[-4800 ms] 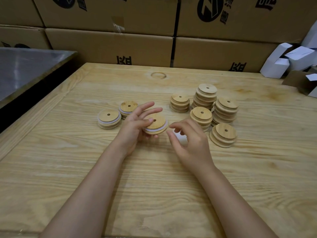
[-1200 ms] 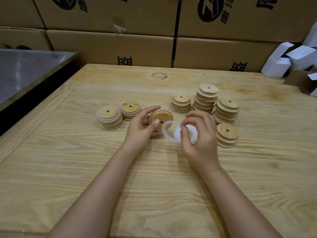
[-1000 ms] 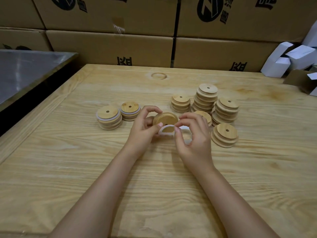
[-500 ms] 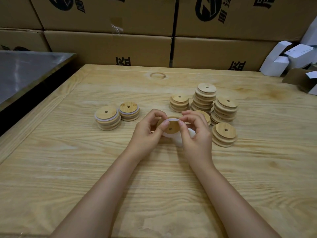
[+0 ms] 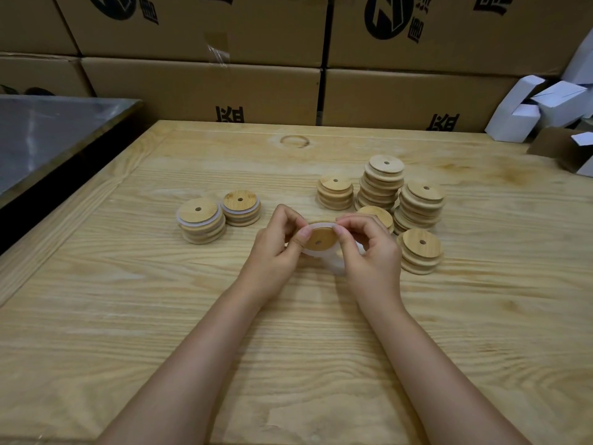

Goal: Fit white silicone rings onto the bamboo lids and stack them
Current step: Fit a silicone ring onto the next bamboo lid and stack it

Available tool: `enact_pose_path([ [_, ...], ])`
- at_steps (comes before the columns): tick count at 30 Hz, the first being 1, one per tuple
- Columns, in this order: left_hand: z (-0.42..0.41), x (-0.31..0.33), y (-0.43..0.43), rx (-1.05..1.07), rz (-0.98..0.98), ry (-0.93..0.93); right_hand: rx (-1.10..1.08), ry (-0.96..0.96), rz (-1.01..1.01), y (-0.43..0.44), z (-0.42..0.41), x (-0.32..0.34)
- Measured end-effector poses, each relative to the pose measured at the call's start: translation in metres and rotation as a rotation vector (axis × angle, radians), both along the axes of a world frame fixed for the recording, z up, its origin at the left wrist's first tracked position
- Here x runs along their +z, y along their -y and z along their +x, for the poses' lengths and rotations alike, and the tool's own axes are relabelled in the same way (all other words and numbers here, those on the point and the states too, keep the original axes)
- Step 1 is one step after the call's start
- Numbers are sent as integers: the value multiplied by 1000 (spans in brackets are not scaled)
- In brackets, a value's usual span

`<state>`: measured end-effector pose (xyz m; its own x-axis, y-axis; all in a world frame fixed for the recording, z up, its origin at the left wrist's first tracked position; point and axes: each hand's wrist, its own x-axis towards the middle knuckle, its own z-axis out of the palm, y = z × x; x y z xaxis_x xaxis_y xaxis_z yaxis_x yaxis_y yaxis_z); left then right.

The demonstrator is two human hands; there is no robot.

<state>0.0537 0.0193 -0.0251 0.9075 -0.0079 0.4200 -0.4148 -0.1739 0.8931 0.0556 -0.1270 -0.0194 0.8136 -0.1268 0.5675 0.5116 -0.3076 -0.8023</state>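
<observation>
Head view: a lid [image 5: 319, 240] is held just above the table [image 5: 144, 332], near its middle, tilted toward the camera so that its face and small centre hole are seen. It is gripped at its left edge by the left hand [image 5: 276, 248], with the thumb on the face and the curled fingers behind. A ring [image 5: 322, 223] is pinched against the lid's upper right edge between thumb and forefinger of the right hand [image 5: 369, 252]; the other fingers of that hand are loosely curled. The ring is seen as a white band along the lid's top edge and again below its lower edge, so it is judged to be partly on and not yet seated all round. More white, probably spare rings [image 5: 335, 268], is glimpsed under the right hand; how many cannot be told.

The step in hand is judged to be the fitting of this ring. To the left, well apart from the hands, two ringed stacks [image 5: 200, 224] stand side by side. To the right, bare stacks [image 5: 422, 203] are crowded together, one partly hidden behind the right hand, so much of the task is judged to be left.

Next, the ring would need to be stretched over the lower edge and worked round until it lies evenly, while the lid is kept steady by the left hand. A twisted or slack stretch should be watched for. Only then could the lid be set squarely on a ringed stack.
</observation>
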Motion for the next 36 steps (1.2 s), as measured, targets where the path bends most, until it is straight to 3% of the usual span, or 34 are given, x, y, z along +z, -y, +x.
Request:
enact_pose_path([
  [11,-4,3,4,100,-112,-33,34,-73,59,2,1,3],
  [20,-5,12,3,108,-130,-85,187,-184,110,5,0,5],
  [36,2,11,0,72,-370,-155,107,-191,152,2,-3,4],
])
